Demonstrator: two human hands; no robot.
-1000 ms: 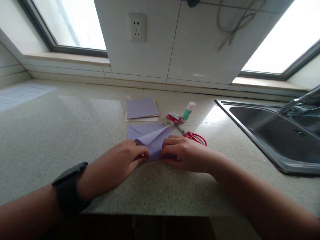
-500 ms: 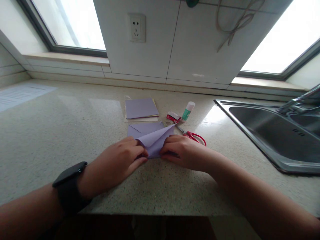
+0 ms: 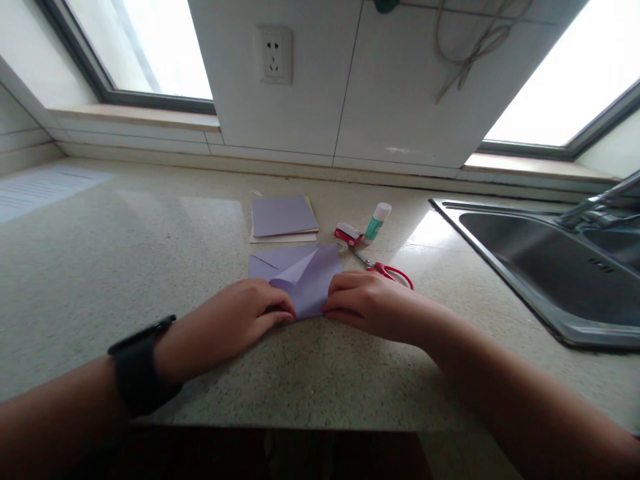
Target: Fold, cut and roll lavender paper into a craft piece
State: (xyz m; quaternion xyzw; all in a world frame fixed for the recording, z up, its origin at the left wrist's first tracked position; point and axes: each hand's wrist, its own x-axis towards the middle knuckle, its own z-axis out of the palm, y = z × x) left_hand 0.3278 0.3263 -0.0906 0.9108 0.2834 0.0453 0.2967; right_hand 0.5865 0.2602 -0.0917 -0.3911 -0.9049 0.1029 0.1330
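Observation:
A folded sheet of purple paper (image 3: 311, 293) lies on the counter between my two hands, with a loose flap standing up across its middle and creases at its far left. My left hand (image 3: 250, 303), wearing a black watch (image 3: 140, 367) on the wrist, is closed on the paper's near left edge. At the near right corner, my right hand (image 3: 360, 293) pinches the paper, thumb and fingers together. Red-handled scissors (image 3: 387, 269) lie just beyond my right hand, which partly hides them.
Behind the paper rests a stack of purple and pale sheets (image 3: 285, 216). A small red and white box (image 3: 349, 233) and a glue stick (image 3: 377, 223) are right of it. A steel sink (image 3: 505, 287) borders the right; a printed sheet (image 3: 45, 188) lies far left.
The raised flap has dropped lower and shifted left, baring more of the paper's right side. My left hand has flattened toward the counter; my right hand has barely moved.

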